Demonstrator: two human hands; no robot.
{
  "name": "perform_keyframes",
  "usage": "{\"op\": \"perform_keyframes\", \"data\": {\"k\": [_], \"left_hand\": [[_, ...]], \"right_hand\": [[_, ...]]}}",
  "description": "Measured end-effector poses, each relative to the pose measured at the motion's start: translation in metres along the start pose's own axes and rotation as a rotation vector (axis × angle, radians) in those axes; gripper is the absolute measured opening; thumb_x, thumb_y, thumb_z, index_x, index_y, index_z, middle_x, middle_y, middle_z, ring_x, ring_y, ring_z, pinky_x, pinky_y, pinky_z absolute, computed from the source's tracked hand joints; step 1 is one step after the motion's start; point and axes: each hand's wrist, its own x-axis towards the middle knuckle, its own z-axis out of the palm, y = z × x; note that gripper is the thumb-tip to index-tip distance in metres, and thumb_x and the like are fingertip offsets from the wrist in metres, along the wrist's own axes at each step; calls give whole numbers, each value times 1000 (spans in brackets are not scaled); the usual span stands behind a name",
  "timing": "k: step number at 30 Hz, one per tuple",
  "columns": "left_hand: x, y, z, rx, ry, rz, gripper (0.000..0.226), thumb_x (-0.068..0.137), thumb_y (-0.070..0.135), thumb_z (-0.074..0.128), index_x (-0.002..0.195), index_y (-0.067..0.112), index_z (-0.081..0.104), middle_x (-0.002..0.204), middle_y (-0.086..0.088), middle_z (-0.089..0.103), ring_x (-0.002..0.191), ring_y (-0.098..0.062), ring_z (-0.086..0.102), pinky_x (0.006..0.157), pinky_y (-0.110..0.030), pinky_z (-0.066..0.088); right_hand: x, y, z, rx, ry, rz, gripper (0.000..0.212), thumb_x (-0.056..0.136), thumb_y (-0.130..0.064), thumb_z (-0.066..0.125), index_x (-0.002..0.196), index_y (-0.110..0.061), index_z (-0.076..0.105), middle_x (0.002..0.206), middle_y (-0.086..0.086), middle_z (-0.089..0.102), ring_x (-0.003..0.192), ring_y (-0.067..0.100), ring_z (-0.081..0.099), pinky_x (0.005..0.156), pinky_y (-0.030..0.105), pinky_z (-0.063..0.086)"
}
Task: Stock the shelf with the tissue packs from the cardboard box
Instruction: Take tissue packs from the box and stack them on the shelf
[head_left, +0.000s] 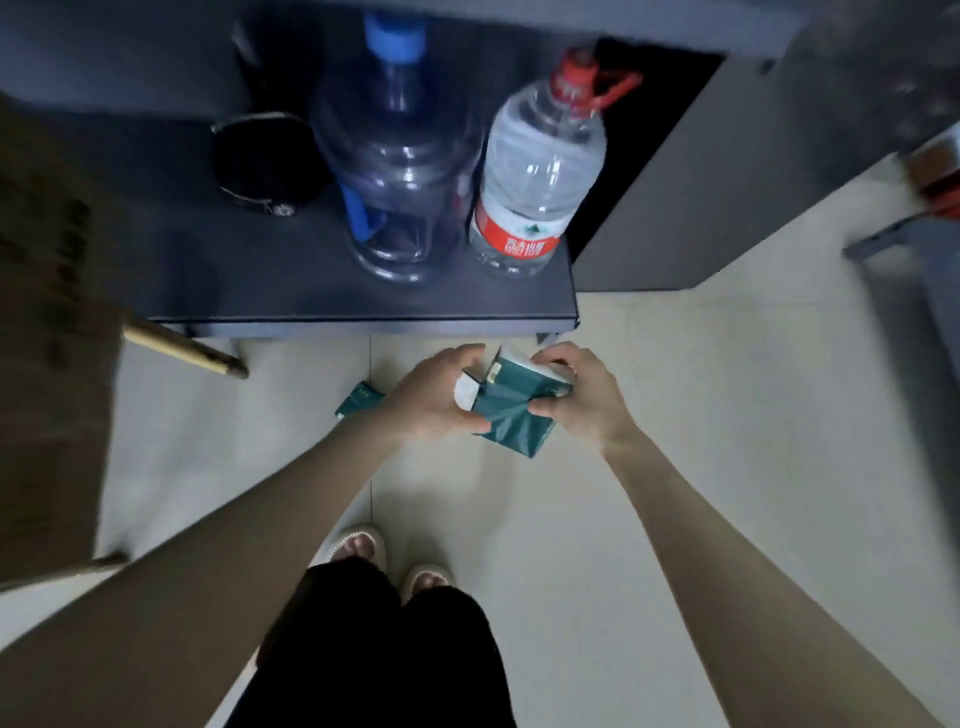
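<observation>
1. The tissue packs (511, 410) in play are green, soft-wrapped, and held in the air between both hands. They are just in front of the shelf's front edge and above the pale floor (675, 415). It looks like more than one pack pressed together, but I cannot tell the exact count.
2. The left hand (436, 400) grips the left end of the packs, with its fingers curled over the top and its thumb underneath.
3. The right hand (576, 395) pinches the right end, with its fingers bent round the upper corner and its thumb on the near side.
4. The shelf (260, 291) is a low, dark board. No tissue packs are visible on it yet, so the stocking of this level seems barely begun. There is bare board to the left and along the front.
5. Already on the shelf are a big blue water jug (400, 171), a clear bottle with a red label (535, 171) just beside it, and a round black thing (265, 161) further left.
6. One loose pack (358, 405) lies on the floor near the left wrist and will need picking up.
7. The cardboard box (47, 338) stands at the left edge. Its inside is out of sight, so I cannot tell how many packs remain.
8. The job left is likely to set these packs down on the shelf, then fetch the rest.
</observation>
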Motion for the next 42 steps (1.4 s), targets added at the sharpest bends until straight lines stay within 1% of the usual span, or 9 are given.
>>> {"op": "perform_keyframes", "data": {"k": [4,9,15,19,22,26,31,37,42], "left_hand": [[-102,152,-95,-198,121,61,88,68,0,81,142,16,37,124,0,55,107,-10,53,89,-17,43],[-227,297,-218,-124,311,194,37,69,13,81,100,22,62,95,-2,67,81,-9,61,74,-24,49],[-332,385,-319,-243,520,226,29,78,-4,72,95,10,54,85,-2,64,70,-10,61,67,-20,53],[-365,400,-365,-159,606,233,35,75,5,78,98,16,54,96,2,63,92,-14,59,84,-28,48],[-380,402,-394,-86,665,273,39,75,13,79,105,14,55,92,7,58,87,-8,55,78,-23,42],[-382,386,-434,-28,736,271,32,75,13,79,93,10,53,84,3,53,81,-9,53,74,-17,42],[-372,343,-499,145,810,218,62,75,16,79,131,14,51,123,-3,58,114,-19,55,99,-33,43],[-354,305,-585,698,847,113,86,82,32,73,150,16,22,149,-10,32,136,-30,30,109,-42,30],[-327,300,-628,946,724,60,100,81,45,69,152,14,7,159,-5,9,146,-22,7,118,-41,8]], "right_hand": [[-92,-149,-92,29,-101,-167,60,59,4,76,113,-16,62,106,0,64,99,19,61,96,31,48],[-198,-327,-192,80,-95,-358,77,66,7,79,133,-15,47,109,-7,54,89,10,57,83,19,48],[-256,-467,-252,24,-123,-571,62,67,-13,85,122,-18,55,114,5,63,102,16,61,94,30,49],[-273,-535,-254,-123,-101,-724,46,70,-18,84,110,-15,62,103,-4,65,95,15,58,84,24,46],[-280,-571,-246,-187,-99,-817,41,72,-16,82,107,-18,62,93,-12,60,85,7,54,74,10,40],[-266,-613,-224,-248,-55,-844,51,73,-18,82,118,-18,59,115,-3,61,109,15,54,97,30,43],[-228,-668,-186,-276,9,-841,33,73,-16,81,100,-15,63,97,-1,64,93,22,59,89,42,49],[-177,-720,-145,-541,258,-781,51,77,-30,77,124,-18,60,139,4,37,131,26,24,106,41,26],[-146,-737,-127,-594,350,-676,48,76,-34,78,120,-24,62,152,5,19,137,30,14,111,45,17]]}}
